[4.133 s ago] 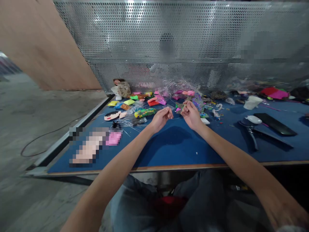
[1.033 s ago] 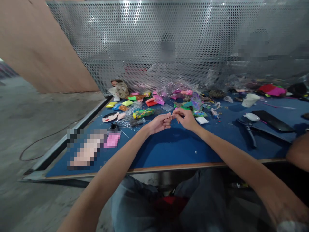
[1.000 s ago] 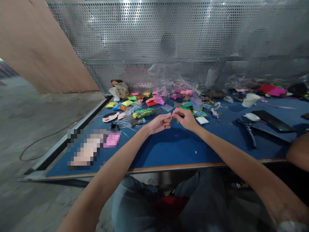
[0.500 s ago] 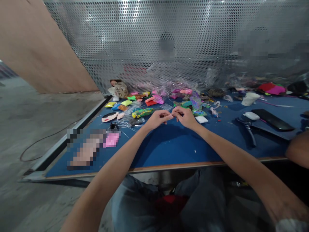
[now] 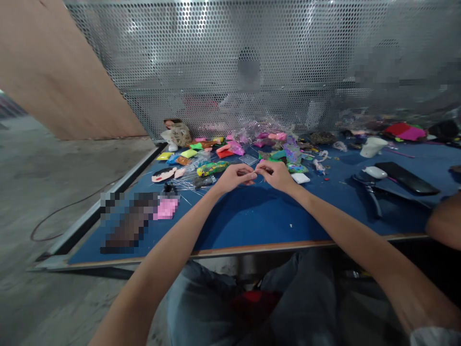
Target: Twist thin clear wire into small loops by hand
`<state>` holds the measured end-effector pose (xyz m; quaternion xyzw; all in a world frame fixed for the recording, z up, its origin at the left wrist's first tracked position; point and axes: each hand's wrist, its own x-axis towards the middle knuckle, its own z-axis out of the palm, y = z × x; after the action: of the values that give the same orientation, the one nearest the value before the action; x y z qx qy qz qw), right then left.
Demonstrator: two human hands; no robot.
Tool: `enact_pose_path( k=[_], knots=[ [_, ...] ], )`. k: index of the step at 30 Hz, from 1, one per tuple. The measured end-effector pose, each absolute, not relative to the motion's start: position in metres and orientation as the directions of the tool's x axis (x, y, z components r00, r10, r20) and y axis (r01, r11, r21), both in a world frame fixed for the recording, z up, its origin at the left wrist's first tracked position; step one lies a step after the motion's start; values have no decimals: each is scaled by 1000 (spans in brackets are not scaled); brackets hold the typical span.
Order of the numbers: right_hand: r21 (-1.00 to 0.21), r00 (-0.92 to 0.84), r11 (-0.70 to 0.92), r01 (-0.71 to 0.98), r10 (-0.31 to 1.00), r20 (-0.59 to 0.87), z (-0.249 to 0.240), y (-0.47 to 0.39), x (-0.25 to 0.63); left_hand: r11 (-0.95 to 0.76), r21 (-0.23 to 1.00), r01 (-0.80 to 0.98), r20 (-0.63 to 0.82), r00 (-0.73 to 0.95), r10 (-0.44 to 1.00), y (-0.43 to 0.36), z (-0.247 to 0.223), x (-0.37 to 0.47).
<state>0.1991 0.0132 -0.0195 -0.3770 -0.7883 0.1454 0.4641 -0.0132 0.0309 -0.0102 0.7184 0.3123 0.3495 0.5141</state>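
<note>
My left hand (image 5: 236, 178) and my right hand (image 5: 275, 174) meet above the blue tabletop (image 5: 248, 226), fingertips pinched close together. Between them is something small, pale and thin, too small to make out. To the left of my left hand lie a yellow-green patterned roll (image 5: 212, 168), a dark packet (image 5: 203, 181) and thin clear sticks (image 5: 183, 184). A white square piece (image 5: 300, 178) rests just right of my right hand. Behind my hands are colourful clay packets (image 5: 234, 148) and crumpled clear plastic (image 5: 266, 129).
A perforated metal panel (image 5: 216, 57) stands behind the table. At the right are a white cup (image 5: 373, 147), a black case (image 5: 406, 178), a dark curved tool (image 5: 372, 197) and another person's arm (image 5: 446, 221). A flat face-shaped piece (image 5: 163, 175) lies left.
My fingertips have shifted slightly against each other, my left ones a little lower. The pixelated area at the left of the table has turned darker.
</note>
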Motion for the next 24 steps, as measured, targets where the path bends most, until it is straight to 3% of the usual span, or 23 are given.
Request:
enact_pose_path(
  k=[7,16,24],
  knots=[
    [-542,-290,679,495,717,634,-23,14,198,-377,914,151,254,512,820,32,-15,-13],
    [-635,-288,642,430,764,577,-20,8,194,-580,769,269,406,495,768,25,-1,-10],
    [-593,-385,657,465,754,532,-17,12,205,-567,771,291,401,470,786,23,2,-9]
  ],
)
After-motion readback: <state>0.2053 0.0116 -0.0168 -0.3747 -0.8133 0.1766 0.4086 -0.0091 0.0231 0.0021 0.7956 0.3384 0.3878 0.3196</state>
